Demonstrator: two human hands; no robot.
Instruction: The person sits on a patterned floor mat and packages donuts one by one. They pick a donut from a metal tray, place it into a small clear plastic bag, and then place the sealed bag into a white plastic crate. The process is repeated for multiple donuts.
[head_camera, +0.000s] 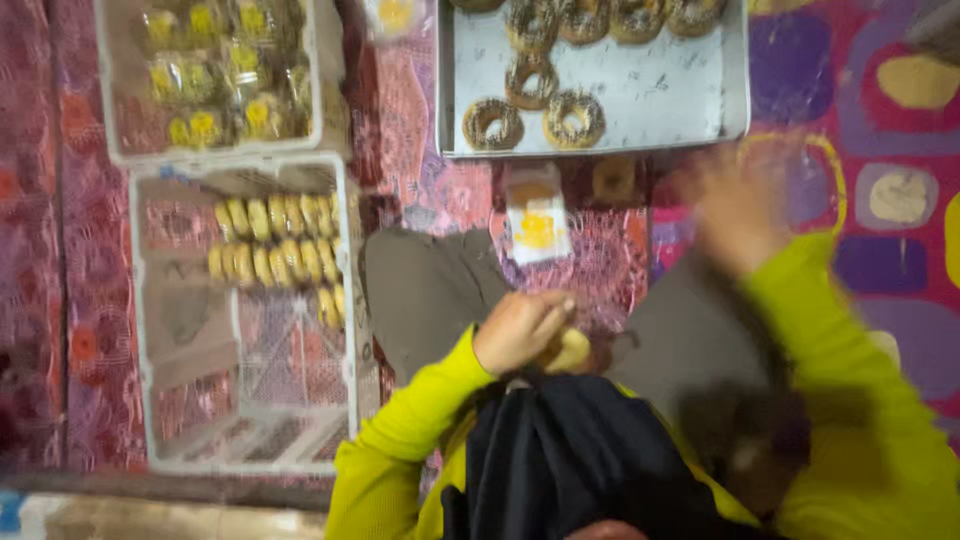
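At the upper left of the frame, a white plastic crate (215, 150) holds clear packets of baked goods with yellow labels. Below it, a second white crate (345, 330) is only partly filled: rows of wrapped pastries (275, 240) cover its upper part, and the lower half shows bare mesh, so much packing seems left. At lower centre, the left hand (520, 330) is curled closed around a pale yellowish piece (570, 350), held just above the lap and dark cloth. Above it, on the patterned rug, lies a small clear packet (538, 222) with a yellow label. At the top centre, a metal tray (640, 100) carries several sesame rings (530, 80), most of its surface bare. At the right, the right hand (740, 205) is raised and blurred; I cannot tell whether it grips anything.
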